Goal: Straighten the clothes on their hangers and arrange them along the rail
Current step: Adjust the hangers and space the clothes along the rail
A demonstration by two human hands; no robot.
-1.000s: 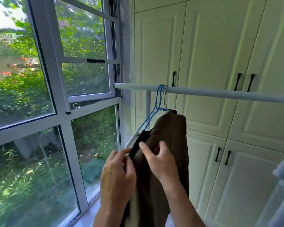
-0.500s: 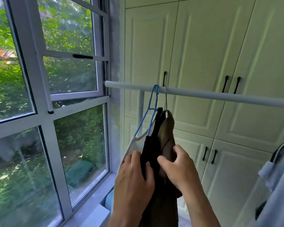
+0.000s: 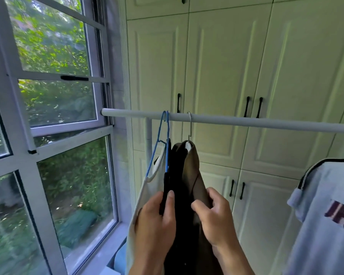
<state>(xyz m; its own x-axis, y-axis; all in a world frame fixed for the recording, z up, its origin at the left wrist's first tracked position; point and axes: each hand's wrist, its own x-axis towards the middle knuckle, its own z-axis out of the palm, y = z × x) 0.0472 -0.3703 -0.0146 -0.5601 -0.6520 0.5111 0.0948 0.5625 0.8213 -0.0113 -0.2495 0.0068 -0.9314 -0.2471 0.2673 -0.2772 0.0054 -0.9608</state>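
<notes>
A white rail [image 3: 246,121] runs left to right at chest height. Near its left end hang a white garment [image 3: 145,197] and a black garment [image 3: 177,185] on blue wire hangers [image 3: 165,135], and a brown garment [image 3: 195,175] on a hanger with a metal hook [image 3: 190,124]. My left hand [image 3: 157,221] pinches the edge of the black garment between thumb and fingers. My right hand [image 3: 214,217] grips a fold of the brown garment just to its right. A pale grey T-shirt [image 3: 326,215] with dark lettering hangs at the far right.
A large window [image 3: 48,135] with a grey frame fills the left side, close to the rail's end. White cupboard doors [image 3: 226,66] with black handles stand behind the rail. A stretch of bare rail lies between the brown garment and the grey T-shirt.
The brown garment's metal hook has slid right, away from the blue hangers. Both hands have slipped lower on the clothes. The view has shifted, bringing the grey T-shirt further in.
</notes>
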